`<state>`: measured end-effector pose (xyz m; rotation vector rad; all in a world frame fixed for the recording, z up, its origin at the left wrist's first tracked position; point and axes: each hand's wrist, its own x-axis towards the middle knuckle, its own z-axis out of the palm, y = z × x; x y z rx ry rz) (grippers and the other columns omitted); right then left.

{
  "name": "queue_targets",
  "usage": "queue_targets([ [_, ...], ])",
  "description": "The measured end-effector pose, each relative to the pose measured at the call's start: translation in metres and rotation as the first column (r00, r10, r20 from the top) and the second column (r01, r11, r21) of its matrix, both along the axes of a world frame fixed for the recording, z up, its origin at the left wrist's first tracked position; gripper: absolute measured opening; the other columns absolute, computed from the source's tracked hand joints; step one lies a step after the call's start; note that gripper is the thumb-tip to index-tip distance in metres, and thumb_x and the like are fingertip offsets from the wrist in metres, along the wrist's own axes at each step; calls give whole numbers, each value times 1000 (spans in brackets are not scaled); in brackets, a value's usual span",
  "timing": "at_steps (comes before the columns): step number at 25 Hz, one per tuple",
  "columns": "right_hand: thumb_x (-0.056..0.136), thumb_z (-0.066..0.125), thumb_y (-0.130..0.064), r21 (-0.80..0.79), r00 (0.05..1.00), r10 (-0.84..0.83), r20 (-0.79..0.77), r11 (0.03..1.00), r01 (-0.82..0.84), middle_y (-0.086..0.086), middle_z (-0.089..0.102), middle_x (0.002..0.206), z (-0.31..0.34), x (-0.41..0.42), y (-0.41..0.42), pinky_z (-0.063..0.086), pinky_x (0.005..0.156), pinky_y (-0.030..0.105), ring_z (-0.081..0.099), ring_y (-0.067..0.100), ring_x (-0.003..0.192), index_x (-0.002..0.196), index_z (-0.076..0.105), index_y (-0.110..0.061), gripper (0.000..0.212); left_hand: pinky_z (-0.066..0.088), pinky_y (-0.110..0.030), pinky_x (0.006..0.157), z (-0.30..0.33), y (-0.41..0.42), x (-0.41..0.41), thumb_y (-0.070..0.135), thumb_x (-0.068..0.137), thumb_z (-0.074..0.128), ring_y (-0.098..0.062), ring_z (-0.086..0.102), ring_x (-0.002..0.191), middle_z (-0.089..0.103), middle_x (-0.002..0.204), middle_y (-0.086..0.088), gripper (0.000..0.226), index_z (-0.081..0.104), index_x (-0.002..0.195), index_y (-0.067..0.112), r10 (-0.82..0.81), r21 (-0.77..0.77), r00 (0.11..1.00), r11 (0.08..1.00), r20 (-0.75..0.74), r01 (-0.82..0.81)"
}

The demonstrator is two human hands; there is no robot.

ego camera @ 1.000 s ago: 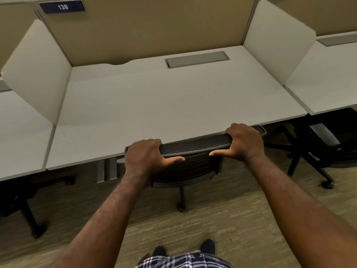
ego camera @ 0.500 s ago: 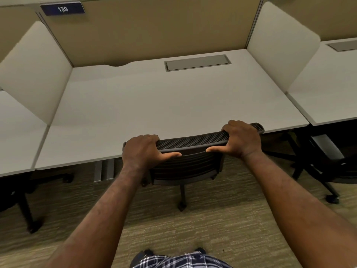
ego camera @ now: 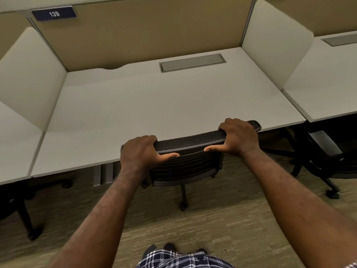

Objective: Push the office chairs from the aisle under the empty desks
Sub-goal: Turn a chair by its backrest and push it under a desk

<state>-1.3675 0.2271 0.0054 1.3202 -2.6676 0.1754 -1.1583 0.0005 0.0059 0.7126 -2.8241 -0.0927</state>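
A black mesh-backed office chair (ego camera: 190,140) stands at the front edge of the white desk (ego camera: 154,105). Its seat is hidden beneath the desktop; only the backrest, one base leg and a caster show. My left hand (ego camera: 140,151) grips the left end of the backrest's top rail, fingers curled over it and thumb along the near side. At the right end of that rail my right hand (ego camera: 239,137) grips it the same way. The desktop bears only a grey cable hatch (ego camera: 192,62).
White side dividers (ego camera: 274,41) and a tan back panel with a "139" label (ego camera: 54,14) enclose the desk. Another black chair (ego camera: 320,151) sits under the right neighbouring desk. A dark chair base (ego camera: 23,207) shows under the left desk. Carpeted aisle lies behind me.
The chair has rolled a little further under the desk with both hands still on its backrest. My view has come slightly closer to the desk.
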Motion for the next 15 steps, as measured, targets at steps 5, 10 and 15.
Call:
queue_targets([
  [5, 56, 20, -106, 45, 999, -46, 28, 998, 45, 0, 60, 98, 1, 10, 5, 40, 90, 40, 55, 22, 92, 104, 64, -20, 108, 33, -26, 48, 0, -2, 1, 108, 51, 26, -14, 47, 53, 48, 57, 12, 88, 52, 65, 26, -39, 24, 999, 999, 0, 39],
  [10, 70, 37, -94, -125, 991, -131, 41, 983, 135, 7, 37, 154, -17, 39, 33, 16, 118, 55, 28, 25, 145, 147, 38, -17, 110, 48, -33, 66, 1, 2, -4, 104, 58, 34, -20, 65, 78, 70, 85, 7, 91, 68, 96, 28, -146, 103, 985, 983, -90, 155],
  [15, 71, 40, -91, -196, 953, -299, 40, 933, 301, 10, 22, 162, -30, 59, 88, 14, 118, 58, 19, 25, 149, 154, 25, -14, 115, 39, -39, 91, 10, 59, -49, 90, 69, 48, -21, 51, 114, 65, 117, 5, 83, 60, 121, 26, -404, 78, 911, 909, -80, 410],
])
